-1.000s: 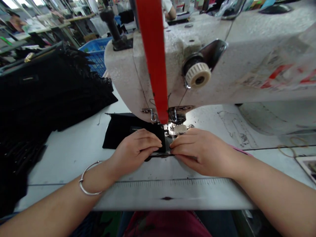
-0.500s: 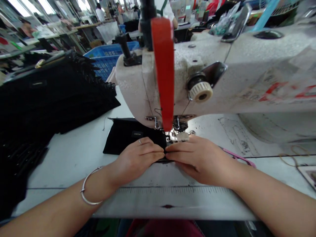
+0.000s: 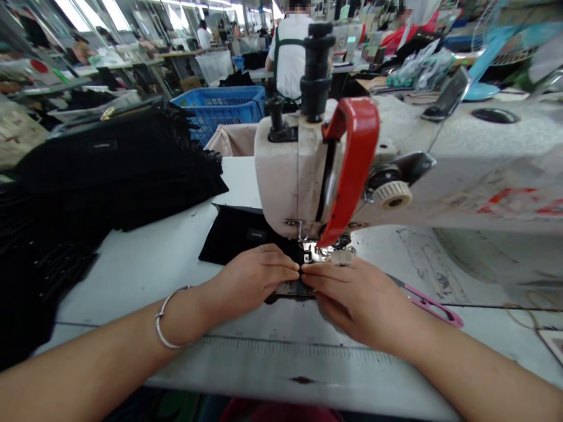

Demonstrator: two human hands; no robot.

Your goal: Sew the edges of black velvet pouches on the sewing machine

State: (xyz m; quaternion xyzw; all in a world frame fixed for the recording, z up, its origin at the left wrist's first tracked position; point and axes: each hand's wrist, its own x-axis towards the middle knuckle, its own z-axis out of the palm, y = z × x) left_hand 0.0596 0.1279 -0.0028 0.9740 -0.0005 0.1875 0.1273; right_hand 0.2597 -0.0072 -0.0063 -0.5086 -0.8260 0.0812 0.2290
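Note:
A black fabric piece (image 3: 235,234) with a small label lies flat on the white sewing table, its right end under the needle area of the sewing machine (image 3: 281,176). My left hand (image 3: 248,278), with a ring and a bracelet at the wrist, pinches the near edge of the fabric. Fingertip to fingertip with it, my right hand (image 3: 352,293) presses on the same edge just in front of the metal presser foot (image 3: 310,253). The fabric between the fingertips is mostly hidden by them.
A large stack of black fabric pieces (image 3: 132,170) covers the left side. Pink-handled scissors (image 3: 433,308) lie beside my right forearm. Behind the machine stand a blue basket (image 3: 220,105) and a person in a white shirt (image 3: 290,58). A ruler scale (image 3: 299,350) runs along the front.
The view has shifted, showing more of the room behind the machine. Both hands remain at the fabric's edge, and the fabric looks slightly turned.

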